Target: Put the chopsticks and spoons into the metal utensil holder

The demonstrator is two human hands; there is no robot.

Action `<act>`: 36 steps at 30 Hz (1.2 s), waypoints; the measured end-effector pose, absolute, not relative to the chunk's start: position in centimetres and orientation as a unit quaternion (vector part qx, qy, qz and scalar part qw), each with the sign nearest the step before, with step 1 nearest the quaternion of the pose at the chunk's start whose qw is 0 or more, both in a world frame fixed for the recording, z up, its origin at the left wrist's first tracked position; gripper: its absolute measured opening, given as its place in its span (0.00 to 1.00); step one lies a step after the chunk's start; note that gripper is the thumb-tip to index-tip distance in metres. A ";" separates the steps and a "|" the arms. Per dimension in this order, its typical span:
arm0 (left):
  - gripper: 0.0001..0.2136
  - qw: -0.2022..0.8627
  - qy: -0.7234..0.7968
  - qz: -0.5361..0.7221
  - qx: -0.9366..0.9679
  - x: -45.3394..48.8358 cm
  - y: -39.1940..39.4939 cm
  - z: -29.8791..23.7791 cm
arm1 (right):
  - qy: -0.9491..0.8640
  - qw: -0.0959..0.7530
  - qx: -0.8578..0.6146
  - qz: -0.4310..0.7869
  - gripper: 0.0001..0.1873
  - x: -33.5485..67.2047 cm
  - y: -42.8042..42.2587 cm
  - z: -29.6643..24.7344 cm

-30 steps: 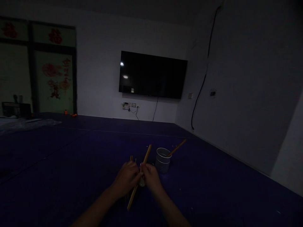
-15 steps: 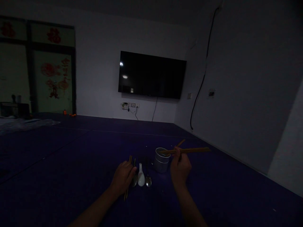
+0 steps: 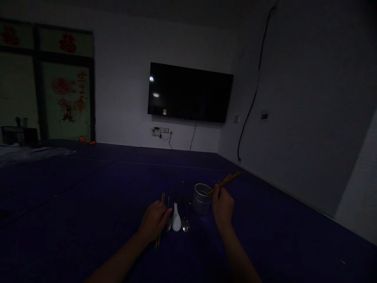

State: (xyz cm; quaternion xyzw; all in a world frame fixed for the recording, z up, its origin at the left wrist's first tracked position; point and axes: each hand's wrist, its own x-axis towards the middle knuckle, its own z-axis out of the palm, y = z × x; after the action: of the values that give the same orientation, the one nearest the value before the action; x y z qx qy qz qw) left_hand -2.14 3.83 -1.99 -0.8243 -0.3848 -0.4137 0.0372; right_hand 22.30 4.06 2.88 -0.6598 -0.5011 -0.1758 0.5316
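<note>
A small grey metal cup (image 3: 202,198) stands on the dark blue floor mat (image 3: 88,204). My right hand (image 3: 222,207) is just right of the cup, closed on wooden chopsticks (image 3: 225,182) whose lower ends dip into the cup and whose upper ends slant up to the right. My left hand (image 3: 153,225) rests with fingers curled over another pair of chopsticks (image 3: 161,214) lying on the mat. Beside it lie a white ceramic spoon (image 3: 176,221) and a metal spoon (image 3: 185,224).
The room is dim. A black wall TV (image 3: 190,92) hangs ahead, with sockets and cables (image 3: 161,131) below it. A cable (image 3: 251,94) runs down the right wall. Clutter (image 3: 20,135) sits at the far left by a decorated window.
My right hand carried a chopstick from beside my left hand over to the cup and tilted it down into the cup. My left hand settled on the lying chopsticks, uncovering the spoons.
</note>
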 end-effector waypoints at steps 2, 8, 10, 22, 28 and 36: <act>0.20 0.033 -0.383 -0.414 -0.825 -2.2 3.9 -2.0 | -0.511 0.514 -0.667 -0.170 0.34 22.4 4.3 2.6; 0.20 0.029 -0.380 -0.411 -0.828 -2.2 3.8 -2.0 | -0.520 0.475 -0.689 -0.168 0.30 22.4 4.6 1.8; 0.20 0.027 -0.382 -0.409 -0.828 -2.2 3.8 -2.0 | -0.520 0.478 -0.687 -0.168 0.30 22.5 4.7 1.6; 0.20 0.027 -0.397 -0.396 -0.828 -2.2 4.1 -2.2 | -0.521 0.481 -0.686 -0.163 0.31 22.9 4.5 1.5; 0.21 0.031 -0.417 -0.406 -0.813 -2.4 4.1 -2.0 | -0.505 0.476 -0.703 -0.154 0.31 22.6 4.4 1.6; 0.21 0.018 -0.430 -0.400 -0.809 -2.3 4.1 -2.0 | -0.505 0.501 -0.687 -0.145 0.28 22.7 4.7 1.4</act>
State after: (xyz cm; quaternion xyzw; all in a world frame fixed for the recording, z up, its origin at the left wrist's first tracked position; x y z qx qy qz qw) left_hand -2.34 4.13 -1.96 -0.8089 -0.4303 -0.4002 0.0182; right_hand 22.66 4.66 1.37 -0.6875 -0.5052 -0.1449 0.5012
